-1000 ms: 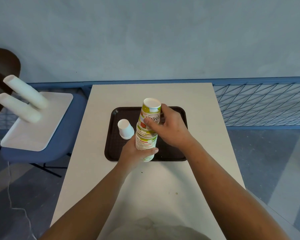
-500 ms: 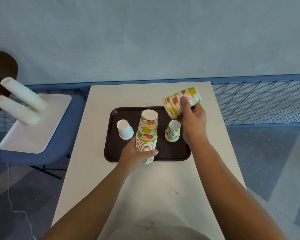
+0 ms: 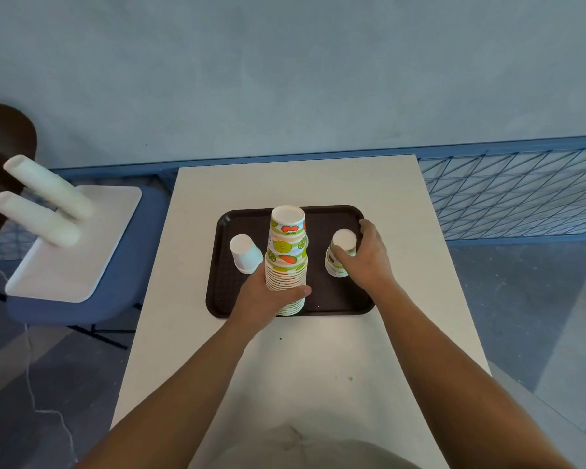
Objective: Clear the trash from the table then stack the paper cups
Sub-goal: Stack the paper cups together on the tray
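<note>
A tall stack of fruit-printed paper cups (image 3: 286, 255) stands upside down on the dark brown tray (image 3: 322, 299). My left hand (image 3: 268, 301) grips the stack low down, thumb across its front. To its right, my right hand (image 3: 366, 257) holds a small upturned printed cup (image 3: 340, 245) that sits on the tray, apparently on top of another cup. A plain white cup (image 3: 245, 252) stands upside down at the tray's left side.
The tray lies on a white table (image 3: 298, 360) with a few crumbs (image 3: 349, 378). Left of it, a blue chair (image 3: 82, 299) carries a white tray (image 3: 78, 252) with two long white cup stacks (image 3: 44, 204). A blue wire fence (image 3: 515, 194) runs right.
My right hand lifted a printed cup off the tall stack, swung it right, and has come down onto the small cup on the tray's right side. My left hand stayed on the stack.
</note>
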Demonstrator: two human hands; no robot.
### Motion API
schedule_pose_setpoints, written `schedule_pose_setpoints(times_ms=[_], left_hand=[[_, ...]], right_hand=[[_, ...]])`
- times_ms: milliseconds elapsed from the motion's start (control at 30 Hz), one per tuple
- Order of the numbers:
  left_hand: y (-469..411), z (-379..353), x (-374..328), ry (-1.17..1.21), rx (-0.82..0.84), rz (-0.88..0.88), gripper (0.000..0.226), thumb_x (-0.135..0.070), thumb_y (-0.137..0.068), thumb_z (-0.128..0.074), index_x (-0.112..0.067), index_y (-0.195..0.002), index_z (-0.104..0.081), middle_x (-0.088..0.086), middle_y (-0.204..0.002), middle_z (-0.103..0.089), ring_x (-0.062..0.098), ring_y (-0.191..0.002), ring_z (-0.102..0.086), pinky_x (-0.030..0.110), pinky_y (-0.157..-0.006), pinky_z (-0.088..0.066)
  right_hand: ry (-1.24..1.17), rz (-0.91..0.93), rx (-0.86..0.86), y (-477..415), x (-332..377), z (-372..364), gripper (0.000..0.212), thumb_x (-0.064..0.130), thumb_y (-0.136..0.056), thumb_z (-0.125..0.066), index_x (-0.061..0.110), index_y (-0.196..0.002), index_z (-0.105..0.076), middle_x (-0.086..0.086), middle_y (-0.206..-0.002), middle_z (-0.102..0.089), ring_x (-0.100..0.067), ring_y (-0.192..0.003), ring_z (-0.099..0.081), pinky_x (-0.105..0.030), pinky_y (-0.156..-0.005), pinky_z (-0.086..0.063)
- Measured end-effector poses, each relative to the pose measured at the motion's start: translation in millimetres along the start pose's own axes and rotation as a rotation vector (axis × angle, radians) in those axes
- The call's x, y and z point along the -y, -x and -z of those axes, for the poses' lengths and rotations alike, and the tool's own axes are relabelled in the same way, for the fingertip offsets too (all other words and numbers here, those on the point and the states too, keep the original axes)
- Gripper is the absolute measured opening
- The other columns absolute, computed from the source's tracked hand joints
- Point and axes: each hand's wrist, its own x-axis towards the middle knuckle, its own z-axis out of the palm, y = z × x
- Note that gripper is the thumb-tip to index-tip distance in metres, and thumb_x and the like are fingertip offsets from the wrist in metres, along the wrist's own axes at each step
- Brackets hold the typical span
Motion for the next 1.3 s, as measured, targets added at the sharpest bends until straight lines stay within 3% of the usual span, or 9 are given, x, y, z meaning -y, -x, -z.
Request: schedule_pose_setpoints(times_ms=[167, 267, 367, 500, 733, 800, 967, 1200, 1300], left_hand=[[-3.2, -1.5, 1.2, 0.010, -0.003, -0.013, 0.068, -0.038, -0.075, -0.091, -0.038, -0.132, -0.053, -0.019, -0.119, -0.066, 0.005, -0.110, -0.064, 0.022, -0.091, -0.050], [-2.9, -3.2, 2.7, 0.006, 0.008, -0.041, 0.068, -0.039, -0.073, -0.092, -0.038, -0.131, -0.057, -0.018, -0.117, -0.070, 0.004, -0.110, -0.066, 0.024, -0.093, -0.051], [-3.8, -5.6, 2.0, 0.042, 0.024, -0.038, 0.068, -0.038, -0.069, -0.095, -0.044, -0.126, -0.059, -0.018, -0.115, -0.072, 0.002, -0.109, -0.068, 0.030, -0.096, -0.055], [-1.1, -6.9, -2.3, 0.020, 0.033, -0.045, 0.064, -0.039, -0.069, -0.095, -0.056, -0.116, -0.055, -0.027, -0.114, -0.070, -0.006, -0.108, -0.065, 0.020, -0.088, -0.050], [5.8, -1.8, -1.3, -0.019, 0.051, -0.033, 0.053, -0.029, -0.076, -0.091, -0.052, -0.104, -0.052, -0.027, -0.099, -0.067, -0.023, -0.090, -0.061, 0.005, -0.066, -0.047], [6.3, -1.6, 0.2, -0.009, 0.055, -0.046, 0.053, -0.028, -0.076, -0.092, -0.051, -0.106, -0.053, -0.025, -0.098, -0.069, -0.021, -0.092, -0.062, 0.005, -0.068, -0.047], [6.7, -0.9, 5.7, 0.011, 0.066, -0.068, 0.061, -0.042, -0.068, -0.094, -0.048, -0.116, -0.057, -0.023, -0.110, -0.071, 0.001, -0.109, -0.068, 0.029, -0.095, -0.055], [7.8, -0.1, 9.6, 0.040, 0.084, -0.048, 0.069, -0.044, -0.064, -0.096, -0.035, -0.124, -0.063, -0.011, -0.115, -0.074, 0.012, -0.109, -0.071, 0.046, -0.101, -0.057], [7.1, -0.3, 9.7, 0.045, 0.088, -0.040, 0.067, -0.043, -0.064, -0.097, -0.034, -0.122, -0.065, -0.008, -0.114, -0.075, 0.014, -0.109, -0.072, 0.048, -0.101, -0.057]], right_hand=[[-0.105, 0.155, -0.164, 25.8, 39.1, 13.7, 0.065, 0.043, -0.093, -0.062, 0.021, -0.150, -0.041, 0.002, -0.149, -0.047, -0.018, -0.138, -0.041, -0.036, -0.109, -0.041], [-0.218, 0.276, 0.055, 42.1, 70.8, 18.6, 0.071, 0.058, -0.090, -0.060, 0.026, -0.150, -0.041, 0.007, -0.148, -0.050, -0.012, -0.134, -0.048, -0.033, -0.106, -0.045], [-0.156, 0.306, 0.304, 45.6, 86.7, 14.1, 0.076, 0.067, -0.080, -0.068, 0.031, -0.143, -0.047, 0.010, -0.137, -0.060, -0.010, -0.123, -0.059, -0.039, -0.103, -0.053], [-0.116, 0.304, 0.304, 47.8, 87.3, 9.3, 0.062, 0.057, -0.080, -0.078, 0.025, -0.129, -0.057, 0.011, -0.120, -0.070, -0.007, -0.107, -0.068, -0.038, -0.094, -0.059], [-0.168, 0.292, 0.288, 55.9, 87.6, 10.8, 0.065, 0.051, -0.081, -0.080, 0.024, -0.134, -0.056, 0.010, -0.126, -0.069, -0.009, -0.112, -0.067, -0.038, -0.096, -0.059], [-0.179, 0.289, 0.251, 58.6, 89.1, 10.7, 0.064, 0.052, -0.081, -0.080, 0.024, -0.135, -0.056, 0.010, -0.127, -0.069, -0.010, -0.112, -0.068, -0.038, -0.095, -0.059], [-0.215, 0.269, 0.180, 62.4, 94.7, 12.9, 0.061, 0.051, -0.081, -0.080, 0.022, -0.131, -0.059, 0.008, -0.123, -0.071, -0.009, -0.108, -0.069, -0.038, -0.093, -0.060], [-0.423, 0.186, 0.038, 57.3, 99.2, 25.6, 0.046, 0.044, -0.084, -0.080, 0.017, -0.119, -0.066, 0.010, -0.109, -0.075, 0.000, -0.097, -0.071, -0.030, -0.088, -0.061], [-0.745, 0.035, 0.019, 50.5, 95.0, 31.3, 0.033, 0.033, -0.091, -0.077, 0.010, -0.113, -0.070, -0.001, -0.106, -0.078, -0.014, -0.098, -0.075, -0.041, -0.090, -0.061]])
